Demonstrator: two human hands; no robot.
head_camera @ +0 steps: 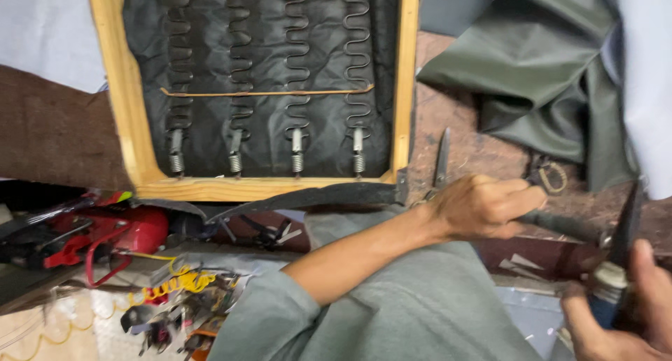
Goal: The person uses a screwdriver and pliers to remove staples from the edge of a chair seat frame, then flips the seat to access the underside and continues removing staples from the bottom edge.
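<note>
A long dark rubbery strip (560,224) is being gripped by the left hand (483,207), running rightward toward the right hand (630,305), whose fingers (647,270) are wrapped round a blue-handled tool (607,291).

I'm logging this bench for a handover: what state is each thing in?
Wooden seat frame: lying flat, springs hooked in.
Scissors: closed, lying on the bench.
Green cloth: crumpled.
Left hand: closed around a dark strap.
Right hand: gripping a blue-handled tool.
</note>
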